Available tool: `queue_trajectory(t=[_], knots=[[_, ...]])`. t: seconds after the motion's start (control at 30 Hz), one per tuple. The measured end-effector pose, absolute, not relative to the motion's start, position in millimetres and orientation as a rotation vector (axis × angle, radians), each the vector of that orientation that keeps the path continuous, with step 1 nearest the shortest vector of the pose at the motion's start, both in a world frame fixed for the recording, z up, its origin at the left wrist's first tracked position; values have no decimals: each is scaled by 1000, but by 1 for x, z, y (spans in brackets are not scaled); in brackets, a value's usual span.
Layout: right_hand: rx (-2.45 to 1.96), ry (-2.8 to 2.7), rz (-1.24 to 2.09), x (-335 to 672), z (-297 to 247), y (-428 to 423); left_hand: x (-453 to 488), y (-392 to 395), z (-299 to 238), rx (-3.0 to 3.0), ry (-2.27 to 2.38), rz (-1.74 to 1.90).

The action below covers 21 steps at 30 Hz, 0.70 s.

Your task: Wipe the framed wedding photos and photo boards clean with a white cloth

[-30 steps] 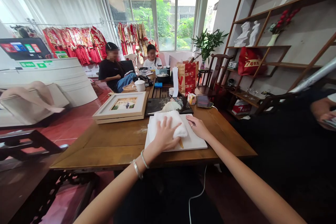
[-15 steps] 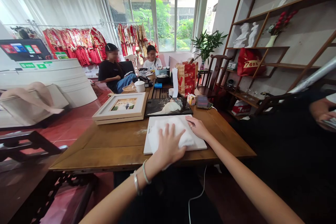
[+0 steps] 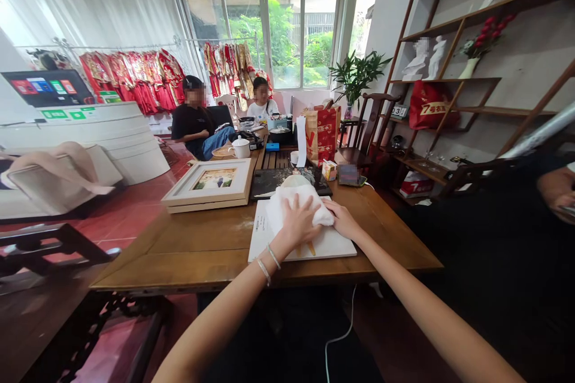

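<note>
My left hand [image 3: 300, 220] lies with its fingers spread on a folded white cloth [image 3: 279, 198], pressing it onto a flat white board [image 3: 265, 246]. Small dark print and yellowish marks show on the board's face. At the board's right side, my right hand [image 3: 344, 219] has its fingers stretched out, with the tips at the cloth's right edge. The cloth covers the board's far part and reaches a dark photo panel [image 3: 266, 184] lying just beyond.
A framed photo [image 3: 211, 182] lies left on the wooden table [image 3: 171, 245]. Behind stand a white lidded cup [image 3: 241, 147], a red paper bag [image 3: 327, 134], a small box [image 3: 329, 170] and a phone [image 3: 351, 175]. Two people sit at the far end; another person's hand [image 3: 559, 191] is far right.
My left hand has pushed the cloth away from me to the board's far edge, uncovering the near part with yellowish marks. My right hand remains at the board's right side.
</note>
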State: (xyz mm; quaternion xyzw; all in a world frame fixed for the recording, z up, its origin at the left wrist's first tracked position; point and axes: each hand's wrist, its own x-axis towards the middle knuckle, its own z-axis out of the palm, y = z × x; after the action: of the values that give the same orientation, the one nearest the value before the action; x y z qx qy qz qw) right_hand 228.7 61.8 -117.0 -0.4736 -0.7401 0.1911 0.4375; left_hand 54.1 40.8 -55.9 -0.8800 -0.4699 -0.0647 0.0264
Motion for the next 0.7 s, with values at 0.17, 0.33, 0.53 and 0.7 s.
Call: queue_trajectory(t=[0.17, 0.33, 0.53, 0.7], knots=[[-1155, -1829, 506, 229, -117, 62, 54, 8, -55, -2782, -1364, -220], [-1189, -1776, 489, 231, -121, 64, 51, -43, -62, -2856, -1312, -290], [-1156, -1773, 476, 233, -124, 69, 58, -82, -64, -2926, -1354, -310], [-1180, -1788, 453, 232, -126, 69, 61, -69, -62, -2895, -1431, -320]])
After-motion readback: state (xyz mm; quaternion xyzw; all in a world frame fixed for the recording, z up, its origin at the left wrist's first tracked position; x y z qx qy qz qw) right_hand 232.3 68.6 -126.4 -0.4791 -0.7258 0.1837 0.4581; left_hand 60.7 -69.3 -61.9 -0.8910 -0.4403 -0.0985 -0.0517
